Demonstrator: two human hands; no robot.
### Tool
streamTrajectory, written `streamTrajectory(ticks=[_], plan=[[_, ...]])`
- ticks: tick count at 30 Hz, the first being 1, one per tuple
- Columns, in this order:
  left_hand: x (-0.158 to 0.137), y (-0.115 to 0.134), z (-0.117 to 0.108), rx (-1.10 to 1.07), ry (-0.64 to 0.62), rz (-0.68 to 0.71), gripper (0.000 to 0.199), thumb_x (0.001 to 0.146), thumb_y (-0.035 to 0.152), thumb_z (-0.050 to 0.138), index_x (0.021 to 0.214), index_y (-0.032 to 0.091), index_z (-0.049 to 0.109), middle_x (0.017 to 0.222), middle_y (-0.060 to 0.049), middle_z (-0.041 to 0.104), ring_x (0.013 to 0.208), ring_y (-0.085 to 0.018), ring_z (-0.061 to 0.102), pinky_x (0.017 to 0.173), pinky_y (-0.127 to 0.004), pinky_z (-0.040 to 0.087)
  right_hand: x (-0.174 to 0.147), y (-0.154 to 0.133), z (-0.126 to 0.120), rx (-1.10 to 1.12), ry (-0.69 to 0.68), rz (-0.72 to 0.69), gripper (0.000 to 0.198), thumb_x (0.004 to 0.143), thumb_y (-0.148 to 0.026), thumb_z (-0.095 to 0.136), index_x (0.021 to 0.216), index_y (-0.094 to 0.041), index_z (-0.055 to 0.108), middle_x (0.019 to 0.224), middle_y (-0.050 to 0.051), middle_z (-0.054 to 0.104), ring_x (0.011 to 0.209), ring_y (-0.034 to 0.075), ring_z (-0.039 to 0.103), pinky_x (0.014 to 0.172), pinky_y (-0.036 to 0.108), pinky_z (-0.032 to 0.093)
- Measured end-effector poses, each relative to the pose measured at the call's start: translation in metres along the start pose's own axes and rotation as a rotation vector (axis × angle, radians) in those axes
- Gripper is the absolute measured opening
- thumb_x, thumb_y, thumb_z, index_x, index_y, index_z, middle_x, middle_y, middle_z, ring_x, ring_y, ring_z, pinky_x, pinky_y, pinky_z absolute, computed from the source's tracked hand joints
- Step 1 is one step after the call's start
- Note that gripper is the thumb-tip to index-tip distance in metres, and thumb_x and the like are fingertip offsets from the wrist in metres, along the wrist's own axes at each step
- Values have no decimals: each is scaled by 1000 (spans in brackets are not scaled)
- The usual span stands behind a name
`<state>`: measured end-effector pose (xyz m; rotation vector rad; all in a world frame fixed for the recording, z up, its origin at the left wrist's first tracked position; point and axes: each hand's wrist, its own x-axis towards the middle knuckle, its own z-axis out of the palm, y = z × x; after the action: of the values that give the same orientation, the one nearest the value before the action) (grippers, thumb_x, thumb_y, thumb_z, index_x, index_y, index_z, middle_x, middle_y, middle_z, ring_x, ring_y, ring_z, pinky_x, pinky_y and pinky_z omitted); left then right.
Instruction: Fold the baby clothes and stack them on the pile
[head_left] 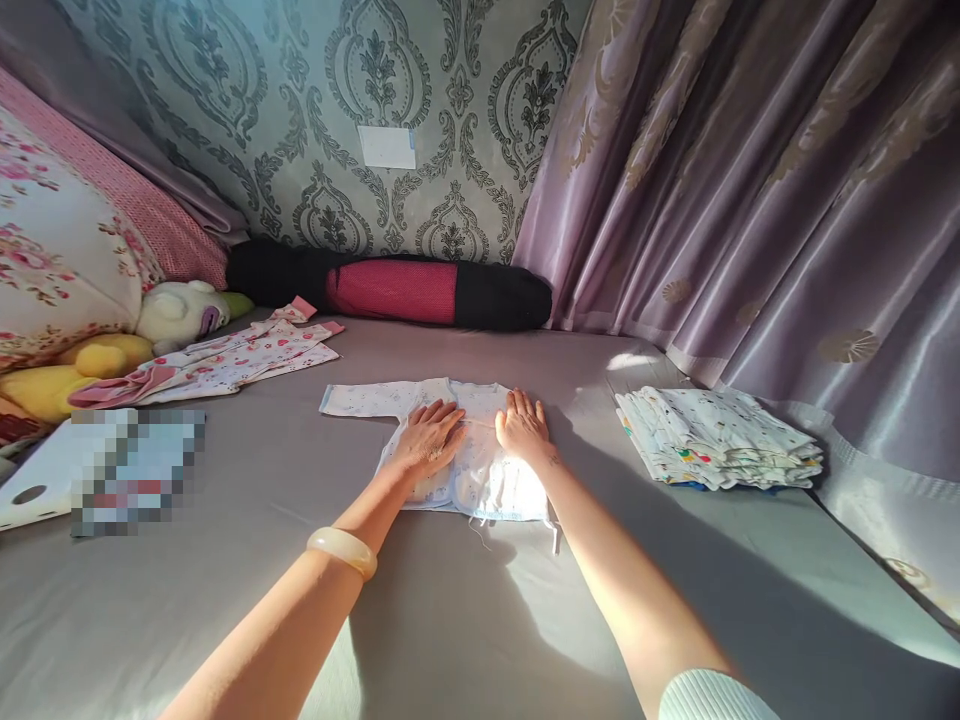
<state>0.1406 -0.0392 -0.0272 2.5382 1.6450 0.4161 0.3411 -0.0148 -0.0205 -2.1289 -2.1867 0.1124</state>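
A small white baby shirt (491, 485) with pale blue trim lies spread on the grey sheet. Its left-side sleeve stretches out flat; the other sleeve is not seen sticking out on the right. My left hand (430, 438) rests flat on the shirt's left half, fingers stretched towards the middle. On the right half, near its upper edge, lies my right hand (523, 424), palm down with fingers extended. Neither hand grips the cloth. Thin ties hang from the hem at the lower right. A light bangle (342, 551) circles my left wrist.
Folded patterned clothes (720, 437) are stacked at right beside the purple curtain (750, 200). A pink-trimmed printed garment (232, 362), plush toys (180, 312) and a white box (60, 470) lie at left. A black-and-red long bag (390, 290) lines the wall.
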Motion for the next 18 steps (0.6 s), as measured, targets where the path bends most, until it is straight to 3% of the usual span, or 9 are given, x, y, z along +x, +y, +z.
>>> streamTrajectory(ticks=[10,18], plan=[[0,0,-1,-4,15,4,50,100,49,33,140,26,51,151,-5,48,143,-27,36,118,-47,29,1,-3,-9,4,-42,6,60,100,-31,24,152,-2,31,161,16,24,149,26,21,121,48,12],[-1,3,-4,-12,1,-2,53,97,52,39,141,25,51,153,-7,46,144,-28,35,118,-49,27,6,-30,-2,48,14,-98,58,101,-31,25,150,-3,35,158,18,31,148,25,25,121,49,13]])
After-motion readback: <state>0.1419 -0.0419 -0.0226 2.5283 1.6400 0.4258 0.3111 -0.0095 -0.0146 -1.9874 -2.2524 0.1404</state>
